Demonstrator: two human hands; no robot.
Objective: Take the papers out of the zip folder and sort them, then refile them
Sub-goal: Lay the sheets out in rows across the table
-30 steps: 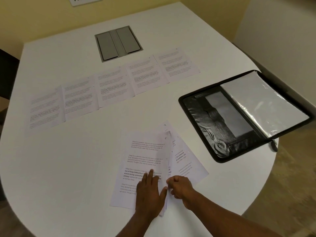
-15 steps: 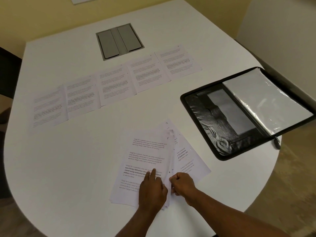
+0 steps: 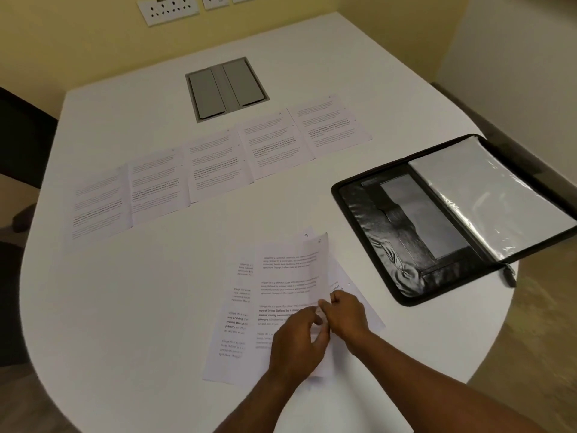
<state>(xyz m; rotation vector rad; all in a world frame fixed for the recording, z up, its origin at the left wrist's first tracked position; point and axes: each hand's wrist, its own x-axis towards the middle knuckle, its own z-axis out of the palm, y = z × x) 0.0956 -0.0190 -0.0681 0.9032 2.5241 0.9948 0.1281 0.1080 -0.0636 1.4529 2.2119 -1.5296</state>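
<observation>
Our right hand (image 3: 345, 317) pinches the right edge of the top sheet (image 3: 292, 276) and lifts it, so that edge curls up off the small pile (image 3: 232, 335). Our left hand (image 3: 298, 345) is right beside it, with fingers bent around the same sheet near its bottom; we think it is helping to peel the sheet loose. The pile lies on the white table (image 3: 125, 307), on the near side of the zip folder (image 3: 390, 245) and to its left. A few sheets are left in the pile, fanned out a bit; we cannot count them.

The zip folder lies open and flat. Its clear pocket (image 3: 487, 195) looks empty, so taking the papers out seems done.

Farther away than the folder, and to its left, five sheets lie in a row (image 3: 218, 164), side by side. That part is sorted, we think. The pile must join the row. Then every sheet has to go back in the folder. We guess we are about halfway.
</observation>
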